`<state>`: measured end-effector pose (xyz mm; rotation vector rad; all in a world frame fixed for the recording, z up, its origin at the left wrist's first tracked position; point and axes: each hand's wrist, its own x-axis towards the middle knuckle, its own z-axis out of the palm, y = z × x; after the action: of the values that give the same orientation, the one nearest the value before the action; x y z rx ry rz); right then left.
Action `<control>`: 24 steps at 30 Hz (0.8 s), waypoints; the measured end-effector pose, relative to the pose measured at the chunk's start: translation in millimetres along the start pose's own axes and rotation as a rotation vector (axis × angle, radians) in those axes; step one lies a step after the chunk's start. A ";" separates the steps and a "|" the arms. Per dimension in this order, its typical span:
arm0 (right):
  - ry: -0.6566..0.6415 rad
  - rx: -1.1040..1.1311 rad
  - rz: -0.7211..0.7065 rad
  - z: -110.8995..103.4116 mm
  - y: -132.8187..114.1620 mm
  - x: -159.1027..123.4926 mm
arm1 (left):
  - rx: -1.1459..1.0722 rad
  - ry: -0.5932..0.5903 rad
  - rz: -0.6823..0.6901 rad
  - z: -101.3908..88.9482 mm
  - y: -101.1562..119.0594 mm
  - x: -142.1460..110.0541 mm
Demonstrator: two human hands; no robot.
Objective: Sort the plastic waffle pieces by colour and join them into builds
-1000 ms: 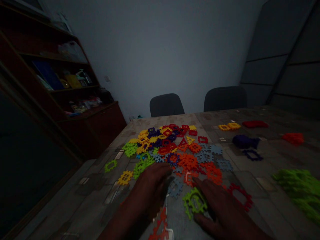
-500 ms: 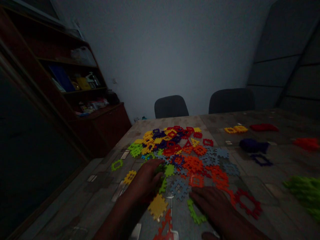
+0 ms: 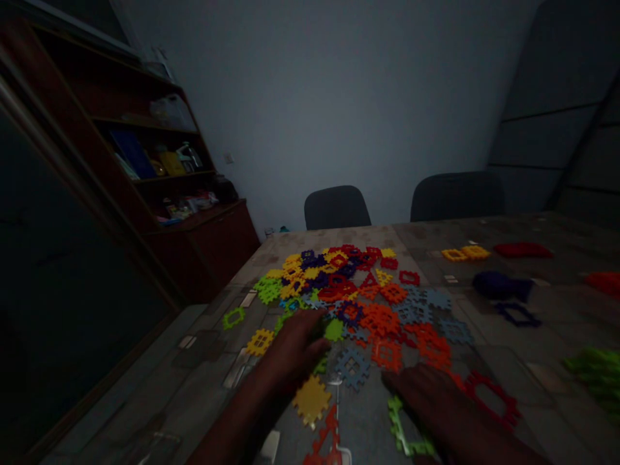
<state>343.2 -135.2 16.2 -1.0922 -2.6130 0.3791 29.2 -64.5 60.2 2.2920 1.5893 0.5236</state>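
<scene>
My left hand (image 3: pixel 301 342) rests over the near left part of a pile of toothed plastic building pieces. Its thumb and forefinger are apart, with nothing seen between them; the other fingertips are hidden. Beside those fingers is a light green piece (image 3: pixel 334 330). Closer to me, a yellow square piece (image 3: pixel 311 400) lies below the left thumb. My right hand (image 3: pixel 423 391) is low over the table, closed on a light green frame piece (image 3: pixel 398 423), partly covered by the hand. Between the hands lies a grey-blue square piece (image 3: pixel 352 368), near an orange window piece (image 3: pixel 386 353).
A dark red frame (image 3: pixel 494 399) lies right of my right hand. Farther right are a purple bundle (image 3: pixel 501 286), yellow frames (image 3: pixel 465 253), a red stack (image 3: pixel 522 249) and a green stack (image 3: pixel 598 374). Two chairs (image 3: pixel 338 206) stand behind the table, a shelf unit (image 3: pixel 198 239) at left.
My right hand has shifted slightly right and towards me, and the light green frame piece has moved and turned with it. My left hand stays over the pile. The view has swung slightly left.
</scene>
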 end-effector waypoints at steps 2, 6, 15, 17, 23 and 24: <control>0.007 -0.034 -0.004 0.4 3.7 -2.1 | 0.006 0.012 -0.018 -15.9 -5.3 -2.8; 0.069 -0.085 0.056 2.3 16.8 -4.2 | 0.010 -0.082 -0.015 -35.8 -8.8 -14.4; 0.112 -0.068 -0.032 -8.1 1.4 -2.9 | 0.078 -0.326 -0.033 -20.2 10.3 -16.6; 0.122 -0.033 -0.060 -9.9 -5.9 -3.2 | 0.082 -0.342 -0.040 -19.7 10.1 -13.7; 0.010 0.032 0.035 -26.4 0.9 -0.8 | 0.068 -0.350 -0.048 -18.2 6.2 -11.8; -0.016 0.038 0.063 -29.6 1.7 0.2 | 0.065 -0.346 -0.049 -17.5 5.6 -11.8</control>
<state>354.7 -130.0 43.0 -1.1659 -2.5789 0.4517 22.0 -76.8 76.7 2.2335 1.5026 0.0570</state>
